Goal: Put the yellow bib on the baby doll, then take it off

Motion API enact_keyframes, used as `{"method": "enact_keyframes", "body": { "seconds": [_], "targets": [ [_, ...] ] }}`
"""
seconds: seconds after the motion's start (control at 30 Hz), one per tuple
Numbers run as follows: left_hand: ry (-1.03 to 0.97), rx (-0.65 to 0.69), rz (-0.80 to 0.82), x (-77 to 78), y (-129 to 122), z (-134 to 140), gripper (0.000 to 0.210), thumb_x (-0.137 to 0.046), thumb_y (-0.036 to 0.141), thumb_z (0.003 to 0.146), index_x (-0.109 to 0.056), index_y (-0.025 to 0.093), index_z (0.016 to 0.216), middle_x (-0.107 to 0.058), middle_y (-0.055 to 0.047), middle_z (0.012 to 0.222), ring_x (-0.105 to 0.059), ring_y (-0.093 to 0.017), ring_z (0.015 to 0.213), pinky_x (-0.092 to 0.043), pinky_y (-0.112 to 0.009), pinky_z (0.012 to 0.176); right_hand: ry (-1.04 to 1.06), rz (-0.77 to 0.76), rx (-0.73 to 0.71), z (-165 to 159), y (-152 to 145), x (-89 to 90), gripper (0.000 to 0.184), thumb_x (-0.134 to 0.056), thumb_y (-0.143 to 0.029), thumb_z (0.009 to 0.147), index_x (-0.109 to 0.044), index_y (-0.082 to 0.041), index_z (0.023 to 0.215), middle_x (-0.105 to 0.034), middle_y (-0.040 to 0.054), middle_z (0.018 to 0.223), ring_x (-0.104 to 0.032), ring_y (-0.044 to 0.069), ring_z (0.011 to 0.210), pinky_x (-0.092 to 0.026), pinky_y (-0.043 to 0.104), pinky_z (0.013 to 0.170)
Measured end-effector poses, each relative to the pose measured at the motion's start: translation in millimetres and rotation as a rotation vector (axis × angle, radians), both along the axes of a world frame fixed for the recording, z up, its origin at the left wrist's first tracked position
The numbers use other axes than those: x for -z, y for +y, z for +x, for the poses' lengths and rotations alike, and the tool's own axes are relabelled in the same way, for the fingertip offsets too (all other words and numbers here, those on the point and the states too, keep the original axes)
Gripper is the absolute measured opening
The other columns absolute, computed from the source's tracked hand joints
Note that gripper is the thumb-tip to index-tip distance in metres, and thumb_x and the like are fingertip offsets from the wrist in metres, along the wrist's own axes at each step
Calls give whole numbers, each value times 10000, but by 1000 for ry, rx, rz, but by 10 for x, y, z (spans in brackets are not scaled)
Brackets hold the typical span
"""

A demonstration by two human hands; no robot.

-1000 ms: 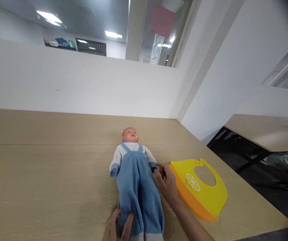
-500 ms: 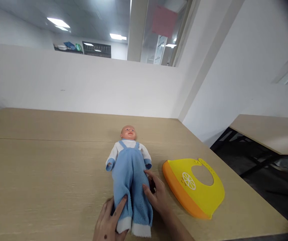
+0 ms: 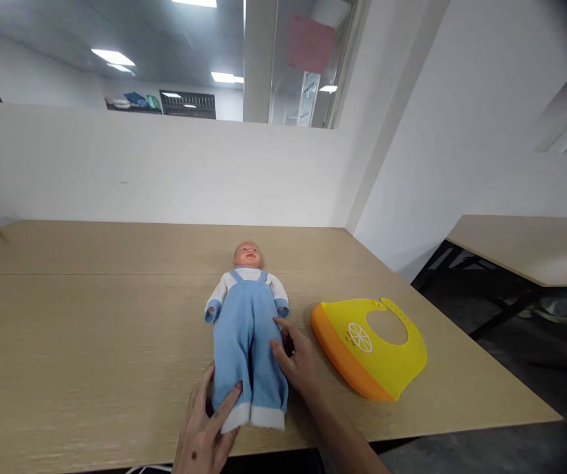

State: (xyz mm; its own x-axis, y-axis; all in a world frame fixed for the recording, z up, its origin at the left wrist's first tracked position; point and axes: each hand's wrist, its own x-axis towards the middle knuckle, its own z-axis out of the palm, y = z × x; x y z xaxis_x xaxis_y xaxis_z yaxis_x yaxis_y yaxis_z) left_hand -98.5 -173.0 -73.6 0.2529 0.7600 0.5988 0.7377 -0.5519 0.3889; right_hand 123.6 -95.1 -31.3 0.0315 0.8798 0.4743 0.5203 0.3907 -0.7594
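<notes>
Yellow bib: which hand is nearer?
Right. The right hand is just left of the bib, beside the doll; the left hand is farther, across the doll's legs.

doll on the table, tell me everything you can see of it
The doll lies face up on the wood-look table, its bald, plastic-looking head toward the wall. It wears a white long-sleeved top with blue cuffs and fuzzy-looking light blue overalls with shoulder straps and white hems. The left hand touches the leg on the picture's left, near the hem; the right hand touches the other leg's outer side.
</notes>
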Motion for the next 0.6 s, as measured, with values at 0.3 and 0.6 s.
{"method": "enact_keyframes", "body": {
  "seconds": [0.3,0.6],
  "targets": [
    [45,23,119,-94,-106,-24,614,-479,27,851,-496,373,1358,-105,-63,1599,-335,-328,1377,-475,-481,986,50,15,-13,-11,-15,30,354,-528,-378,856,-581,-181,1146,-515,7,744,-506,152,674,-429,276,644],
    [-27,67,242,-55,-164,-12,486,-527,29,840,-631,333,1204,-390,-82,1441,-479,-262,1248,-501,-425,956,178,-61,-25,28,-31,69,373,-501,-417,882,-584,-170,1148,-611,49,853,-583,175,752,-486,306,714]
  ]
}}
